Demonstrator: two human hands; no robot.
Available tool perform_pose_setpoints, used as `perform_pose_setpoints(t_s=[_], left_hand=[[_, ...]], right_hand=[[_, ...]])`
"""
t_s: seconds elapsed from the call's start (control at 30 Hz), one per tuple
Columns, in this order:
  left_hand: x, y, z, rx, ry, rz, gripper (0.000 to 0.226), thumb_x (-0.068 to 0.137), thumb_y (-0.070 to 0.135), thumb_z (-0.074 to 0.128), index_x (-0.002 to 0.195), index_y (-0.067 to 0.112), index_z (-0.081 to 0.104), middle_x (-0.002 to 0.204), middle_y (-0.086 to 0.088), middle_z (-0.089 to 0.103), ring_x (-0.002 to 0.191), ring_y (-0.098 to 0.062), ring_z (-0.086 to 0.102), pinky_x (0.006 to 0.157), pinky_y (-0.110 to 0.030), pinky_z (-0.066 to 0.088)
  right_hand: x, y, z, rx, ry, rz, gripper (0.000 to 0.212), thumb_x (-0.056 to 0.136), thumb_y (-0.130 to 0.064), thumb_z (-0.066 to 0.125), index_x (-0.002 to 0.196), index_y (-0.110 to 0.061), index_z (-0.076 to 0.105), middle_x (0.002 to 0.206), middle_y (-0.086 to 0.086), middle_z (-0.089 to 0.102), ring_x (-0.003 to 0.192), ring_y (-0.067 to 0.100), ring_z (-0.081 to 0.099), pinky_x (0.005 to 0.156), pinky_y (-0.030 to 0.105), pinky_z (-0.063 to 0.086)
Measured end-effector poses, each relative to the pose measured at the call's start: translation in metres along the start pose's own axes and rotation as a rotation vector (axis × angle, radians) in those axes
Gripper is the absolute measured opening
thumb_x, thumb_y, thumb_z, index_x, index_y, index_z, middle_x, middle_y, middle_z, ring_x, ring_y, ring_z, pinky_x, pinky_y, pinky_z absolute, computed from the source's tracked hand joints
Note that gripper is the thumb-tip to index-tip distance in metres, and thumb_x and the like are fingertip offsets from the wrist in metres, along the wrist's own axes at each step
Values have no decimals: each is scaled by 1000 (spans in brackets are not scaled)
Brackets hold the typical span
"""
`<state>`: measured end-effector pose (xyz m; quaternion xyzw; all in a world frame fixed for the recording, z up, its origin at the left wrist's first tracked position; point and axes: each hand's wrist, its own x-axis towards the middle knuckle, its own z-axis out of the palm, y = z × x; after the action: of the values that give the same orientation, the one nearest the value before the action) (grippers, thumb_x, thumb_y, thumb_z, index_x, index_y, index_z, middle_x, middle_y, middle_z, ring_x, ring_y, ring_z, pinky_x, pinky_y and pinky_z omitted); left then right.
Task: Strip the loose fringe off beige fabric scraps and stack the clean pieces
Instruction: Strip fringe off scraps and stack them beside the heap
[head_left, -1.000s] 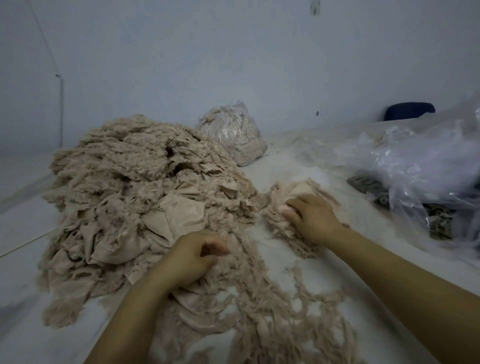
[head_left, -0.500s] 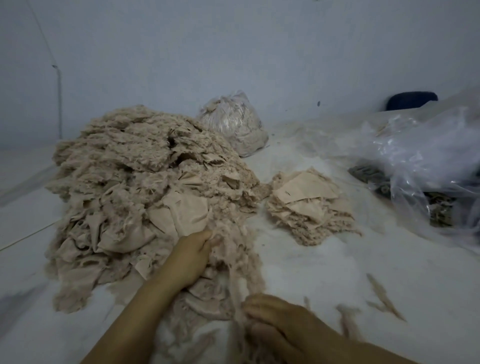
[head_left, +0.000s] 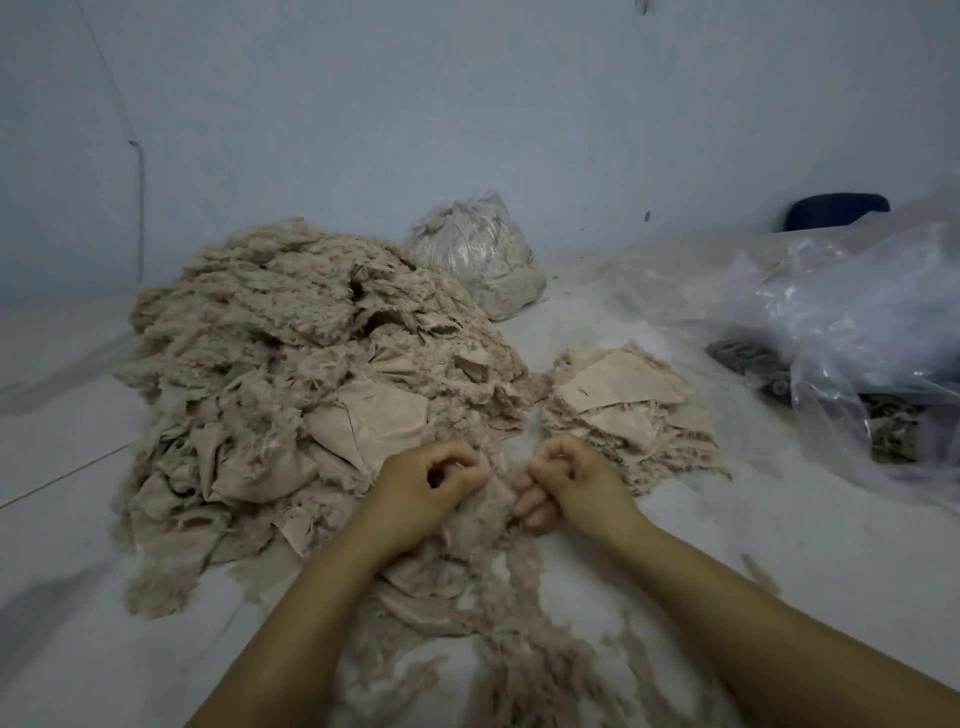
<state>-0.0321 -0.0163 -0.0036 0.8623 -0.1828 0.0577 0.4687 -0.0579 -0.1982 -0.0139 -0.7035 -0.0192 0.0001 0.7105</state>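
Note:
A big heap of frayed beige fabric scraps (head_left: 291, 374) fills the left and middle of the white floor. To its right lies a small stack of cleaner beige pieces (head_left: 623, 405). My left hand (head_left: 426, 488) and my right hand (head_left: 566, 483) sit close together at the heap's near edge, fingers curled, each pinching the fuzzy edge of one beige scrap (head_left: 491, 506) between them. Loose stripped fringe (head_left: 524, 639) trails on the floor toward me.
A clear plastic bag stuffed with beige fluff (head_left: 478, 254) stands behind the heap by the wall. Crumpled clear plastic sheeting (head_left: 841, 332) covers dark items (head_left: 758, 364) at the right. A dark blue object (head_left: 836, 210) sits far right by the wall.
My right hand left the small stack, swept back toward me, then came forward to meet my left hand on a scrap. My left hand stayed at the heap's near edge.

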Motion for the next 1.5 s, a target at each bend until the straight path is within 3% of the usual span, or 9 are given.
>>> perform_pose_setpoints(t_s=[0.13, 0.3, 0.5, 0.63, 0.77, 0.93, 1.07, 1.27, 1.5], left_hand=[[5, 1, 0, 0, 46, 59, 24, 88, 16, 64, 71, 32, 67, 62, 21, 63, 60, 7, 55, 60, -11, 39], [9, 15, 9, 21, -29, 192, 4, 84, 43, 64, 82, 43, 68, 80, 23, 68, 75, 7, 61, 65, -8, 44], [9, -17, -21, 335, -266, -32, 41, 72, 51, 75, 110, 39, 65, 99, 22, 64, 91, 4, 59, 83, -18, 49], [0, -15, -18, -191, -342, -129, 44, 68, 44, 76, 102, 18, 70, 83, 7, 73, 69, -4, 67, 58, -14, 50], [3, -6, -1, -627, -222, -239, 44, 74, 55, 60, 105, 24, 65, 102, 0, 72, 92, -14, 68, 77, -25, 55], [10, 5, 32, -720, -182, -288, 46, 71, 35, 73, 111, 13, 63, 106, -10, 70, 96, -18, 68, 82, -29, 53], [8, 5, 44, -756, -37, -238, 13, 85, 18, 64, 73, 18, 68, 73, -5, 67, 63, -13, 62, 58, -25, 52], [6, 5, 43, -982, -59, -231, 25, 72, 13, 77, 81, 10, 54, 77, -7, 65, 70, -15, 63, 62, -26, 54], [6, 3, 46, -793, 133, -256, 17, 87, 22, 61, 76, 9, 65, 70, -7, 65, 68, -21, 59, 65, -34, 49]], right_hand=[[0, 6, 5, 142, -176, 43, 26, 91, -6, 61, 113, -11, 47, 107, 10, 63, 59, 21, 68, 54, 27, 57], [7, 6, 9, -15, -148, -93, 10, 87, 1, 63, 86, -5, 56, 56, 5, 65, 51, 13, 66, 52, 20, 54], [13, 8, -23, -87, 125, -218, 33, 83, 21, 46, 74, -9, 57, 65, -3, 65, 60, 5, 65, 54, 17, 51], [13, 11, -29, -98, 163, -271, 45, 74, 27, 42, 68, -15, 59, 86, -14, 72, 89, -5, 64, 70, 12, 50], [9, 17, -24, 26, 62, -268, 38, 78, 10, 46, 63, -21, 62, 94, -9, 73, 98, 0, 63, 73, 12, 47], [5, 15, -15, 348, -59, -213, 5, 80, -24, 68, 82, -19, 69, 100, 8, 70, 90, 18, 66, 73, 27, 54], [5, 19, -11, 222, 57, -87, 54, 68, -21, 78, 118, -20, 57, 111, -3, 67, 101, 11, 65, 76, 24, 54], [0, 19, -6, 186, 22, -32, 2, 84, -17, 69, 83, -16, 70, 83, 12, 70, 74, 21, 64, 67, 30, 52], [-2, 13, -4, 90, -37, -62, 12, 80, -19, 72, 78, -8, 68, 65, 1, 66, 57, 10, 58, 51, 20, 46]])
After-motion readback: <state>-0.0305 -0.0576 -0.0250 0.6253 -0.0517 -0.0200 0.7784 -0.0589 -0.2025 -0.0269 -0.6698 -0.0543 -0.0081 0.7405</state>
